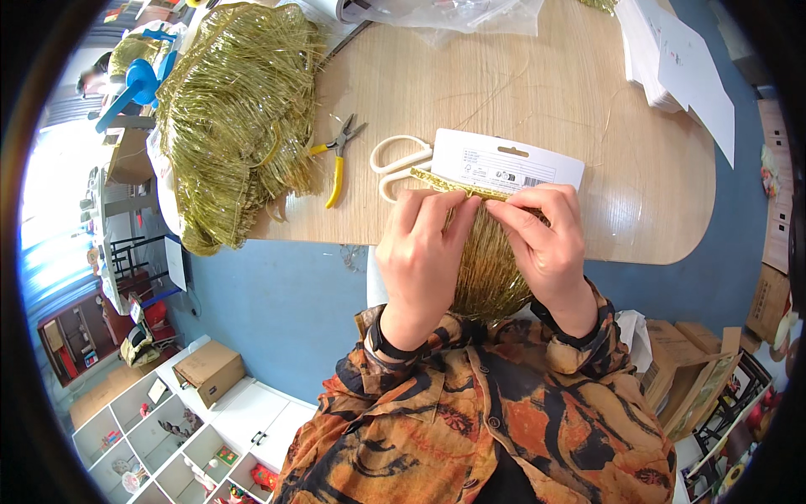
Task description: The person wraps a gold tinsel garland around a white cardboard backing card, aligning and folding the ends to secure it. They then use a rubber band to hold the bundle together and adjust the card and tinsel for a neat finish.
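Between my two hands is a gold tinsel fringe (488, 264), its strands hanging down over the table's front edge. My left hand (422, 242) pinches the fringe's braided top band (434, 181) between thumb and fingers. Close beside it, my right hand (546, 233) grips the same band with thumb and forefinger. Just beyond the band lies a white printed header card (504, 157) with a slot, a barcode and writing. Scissors with cream handles (403, 154) rest left of the card, their blades hidden. Pliers with yellow handles (339, 160) lie further left.
A big heap of gold tinsel fringe (239, 120) covers the left end of the wooden table (648, 214). Clear plastic bags (453, 16) lie at the back. A stack of white cards (674, 69) stands at the back right. Cardboard boxes (680, 359) are on the floor at right.
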